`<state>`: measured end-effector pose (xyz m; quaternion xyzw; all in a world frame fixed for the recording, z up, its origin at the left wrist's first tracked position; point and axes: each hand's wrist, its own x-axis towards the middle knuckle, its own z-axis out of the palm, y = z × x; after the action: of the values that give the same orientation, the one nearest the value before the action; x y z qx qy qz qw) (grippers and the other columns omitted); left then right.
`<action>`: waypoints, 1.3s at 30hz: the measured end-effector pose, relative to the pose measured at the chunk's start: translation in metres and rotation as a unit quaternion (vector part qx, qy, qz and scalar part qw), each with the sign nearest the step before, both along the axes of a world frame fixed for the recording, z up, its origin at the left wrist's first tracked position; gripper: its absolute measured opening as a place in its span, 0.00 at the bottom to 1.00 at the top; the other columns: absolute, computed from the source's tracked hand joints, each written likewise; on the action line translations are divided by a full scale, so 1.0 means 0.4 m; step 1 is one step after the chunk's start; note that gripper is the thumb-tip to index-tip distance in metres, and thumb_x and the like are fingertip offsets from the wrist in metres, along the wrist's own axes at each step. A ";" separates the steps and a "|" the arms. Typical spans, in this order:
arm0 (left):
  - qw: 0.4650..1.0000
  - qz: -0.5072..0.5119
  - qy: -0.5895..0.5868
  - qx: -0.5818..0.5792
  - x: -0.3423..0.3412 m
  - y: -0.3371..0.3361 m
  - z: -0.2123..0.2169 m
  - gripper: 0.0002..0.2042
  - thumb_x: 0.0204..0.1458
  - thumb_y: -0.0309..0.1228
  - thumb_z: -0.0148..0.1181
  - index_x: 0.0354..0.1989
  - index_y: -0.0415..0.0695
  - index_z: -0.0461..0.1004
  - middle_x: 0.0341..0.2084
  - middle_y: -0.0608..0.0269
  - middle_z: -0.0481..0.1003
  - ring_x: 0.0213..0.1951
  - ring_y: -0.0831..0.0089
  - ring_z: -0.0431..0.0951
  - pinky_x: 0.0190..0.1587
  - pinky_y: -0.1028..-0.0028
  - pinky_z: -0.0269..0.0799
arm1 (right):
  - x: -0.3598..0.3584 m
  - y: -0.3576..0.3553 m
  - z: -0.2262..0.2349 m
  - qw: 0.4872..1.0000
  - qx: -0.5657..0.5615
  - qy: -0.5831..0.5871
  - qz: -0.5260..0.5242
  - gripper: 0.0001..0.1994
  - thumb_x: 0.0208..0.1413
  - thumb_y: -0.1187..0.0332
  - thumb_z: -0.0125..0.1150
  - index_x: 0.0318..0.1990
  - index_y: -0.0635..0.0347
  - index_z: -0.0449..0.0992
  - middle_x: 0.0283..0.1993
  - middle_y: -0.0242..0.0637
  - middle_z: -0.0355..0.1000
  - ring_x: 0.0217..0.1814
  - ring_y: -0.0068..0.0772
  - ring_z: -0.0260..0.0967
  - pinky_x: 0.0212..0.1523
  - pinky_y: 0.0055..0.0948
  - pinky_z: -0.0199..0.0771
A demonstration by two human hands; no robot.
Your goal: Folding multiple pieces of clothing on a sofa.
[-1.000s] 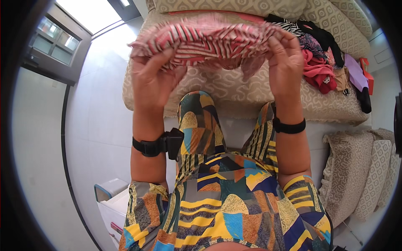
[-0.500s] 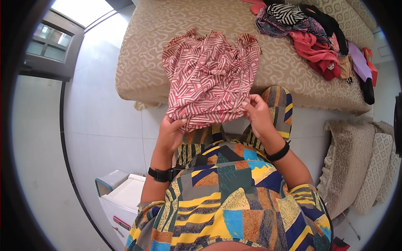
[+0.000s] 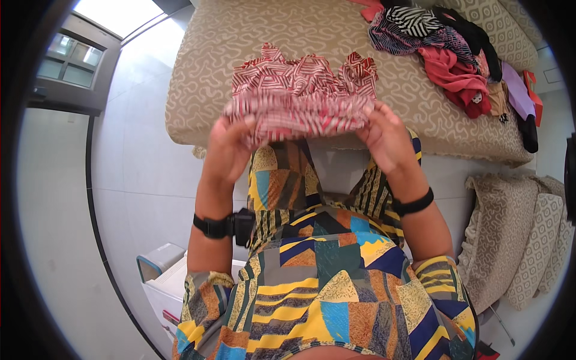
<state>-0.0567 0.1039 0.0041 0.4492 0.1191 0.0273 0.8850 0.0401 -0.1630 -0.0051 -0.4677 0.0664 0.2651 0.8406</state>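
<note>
- A red-and-white patterned fabric garment (image 3: 303, 99) is held up at chest height, over the near edge of a beige patterned upholstered sofa seat (image 3: 198, 90).
- The garment's left end is gripped by the left hand (image 3: 227, 150), fingers closed into the bunched cloth.
- Its right end is pinched by the right hand (image 3: 387, 138), fingers curled shut on the fabric.
- Half a second earlier the garment was seen hanging lower, spread flat and long with both hands close together at its bottom hem; now it is gathered into a wide, short band and the hands are set well apart.
- A pile of mixed coloured clothes (image 3: 450, 54) lies on the sofa, well apart to the right.
</note>
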 end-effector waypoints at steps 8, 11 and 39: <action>0.990 0.098 -0.080 0.063 0.209 0.040 -0.007 0.23 0.57 0.22 0.56 0.60 0.33 0.59 0.55 0.48 0.67 0.59 0.60 0.69 0.60 0.63 0.69 | 0.171 0.059 -0.033 0.990 -0.036 -0.112 -0.077 0.23 0.58 0.75 0.57 0.60 0.68 0.61 0.57 0.44 0.64 0.55 0.33 0.67 0.54 0.31 0.73; 0.960 0.119 -0.005 0.252 0.206 0.033 -0.057 0.25 0.55 0.24 0.59 0.61 0.36 0.60 0.54 0.51 0.68 0.57 0.68 0.70 0.57 0.71 0.70 | 0.184 0.037 -0.109 0.965 -0.202 -0.163 -0.051 0.26 0.56 0.73 0.59 0.61 0.70 0.60 0.59 0.44 0.64 0.58 0.36 0.66 0.57 0.32 0.69; 0.981 -0.058 0.064 -0.176 0.205 -0.065 -0.128 0.18 0.55 0.27 0.60 0.53 0.38 0.67 0.44 0.57 0.77 0.41 0.67 0.81 0.43 0.66 0.81 | 0.064 0.094 -0.063 0.998 0.035 -0.033 0.026 0.25 0.56 0.76 0.56 0.62 0.58 0.60 0.55 0.38 0.70 0.54 0.36 0.71 0.53 0.46 0.73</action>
<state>0.0254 0.0779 -0.0473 0.2929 0.1520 -0.0740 0.9411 0.0656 -0.1252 -0.0302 -0.4478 0.0166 0.2732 0.8512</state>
